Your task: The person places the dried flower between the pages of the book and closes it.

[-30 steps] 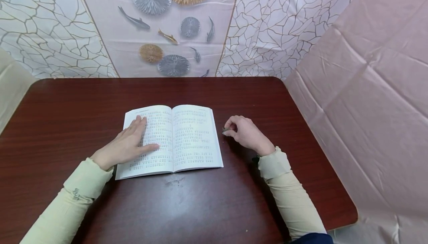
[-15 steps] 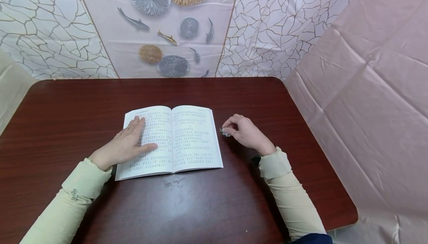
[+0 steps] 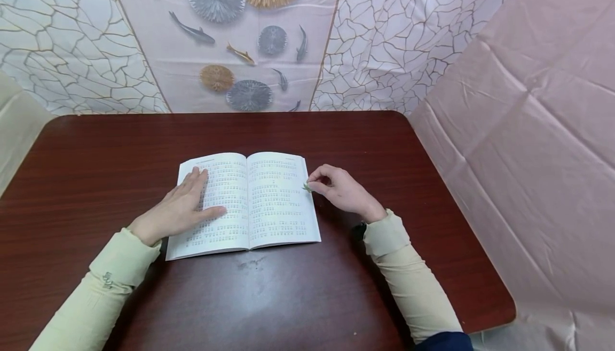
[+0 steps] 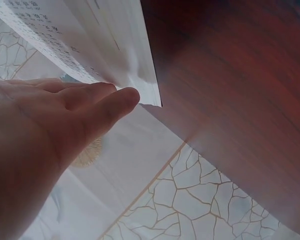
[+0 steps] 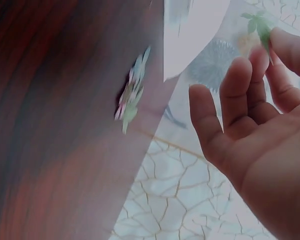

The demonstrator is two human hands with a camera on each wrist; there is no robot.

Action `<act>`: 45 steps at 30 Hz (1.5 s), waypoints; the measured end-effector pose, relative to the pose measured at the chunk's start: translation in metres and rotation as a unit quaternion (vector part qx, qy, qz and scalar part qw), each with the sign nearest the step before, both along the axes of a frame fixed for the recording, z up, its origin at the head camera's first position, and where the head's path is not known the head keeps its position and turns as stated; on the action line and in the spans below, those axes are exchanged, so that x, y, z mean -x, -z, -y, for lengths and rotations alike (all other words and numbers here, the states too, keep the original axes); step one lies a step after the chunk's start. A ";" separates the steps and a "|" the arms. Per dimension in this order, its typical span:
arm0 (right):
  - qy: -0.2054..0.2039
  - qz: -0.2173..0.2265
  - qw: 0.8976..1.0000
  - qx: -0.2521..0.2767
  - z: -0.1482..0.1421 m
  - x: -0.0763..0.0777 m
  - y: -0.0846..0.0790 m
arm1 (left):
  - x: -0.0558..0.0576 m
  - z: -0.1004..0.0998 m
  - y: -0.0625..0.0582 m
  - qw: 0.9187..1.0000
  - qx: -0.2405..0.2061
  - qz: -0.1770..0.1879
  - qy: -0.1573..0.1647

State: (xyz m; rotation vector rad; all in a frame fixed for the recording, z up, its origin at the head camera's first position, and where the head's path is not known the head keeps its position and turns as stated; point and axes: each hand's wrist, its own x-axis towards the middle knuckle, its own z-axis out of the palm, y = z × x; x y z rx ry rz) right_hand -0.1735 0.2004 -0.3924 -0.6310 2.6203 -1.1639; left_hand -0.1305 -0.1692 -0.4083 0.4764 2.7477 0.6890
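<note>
An open book (image 3: 278, 223) lies on the table, both pages printed with rows of small text. My left hand (image 3: 178, 209) rests flat on the left page, fingers straight and thumb spread toward the spine. In the left wrist view, the fingers of that hand (image 4: 80, 107) are at the page edge. My right hand (image 3: 341, 188) pinches a small green leaf (image 5: 259, 26) with pointed lobes between thumb and index finger, at the right page's outer edge. A little cluster of leaf-like pieces (image 5: 131, 92), greenish, pale and pinkish, lies on the table below this hand; the hand hides it in the head view.
The dark red-brown wooden table (image 3: 259, 297) has rounded corners. Behind it hangs a patterned cloth (image 3: 307, 84) with fish and round motifs, and a plain pinkish cloth (image 3: 538, 153) drapes along the right side.
My right hand has drawn away from the cluster and moved left to the book's right edge, the leaf pinched in its fingertips. My left hand has stayed almost still.
</note>
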 end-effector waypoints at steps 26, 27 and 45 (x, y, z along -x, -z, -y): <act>-0.031 0.007 0.999 -0.015 0.036 0.006 0.007 | 0.001 -0.003 0.002 1.000 0.014 0.005 -0.009; -0.027 0.008 0.999 -0.020 0.037 0.006 0.008 | 0.001 -0.003 0.002 1.000 0.014 0.004 -0.008; 0.006 -0.043 0.992 -0.119 0.042 0.007 0.017 | 0.002 -0.005 0.001 1.000 0.013 -0.008 -0.002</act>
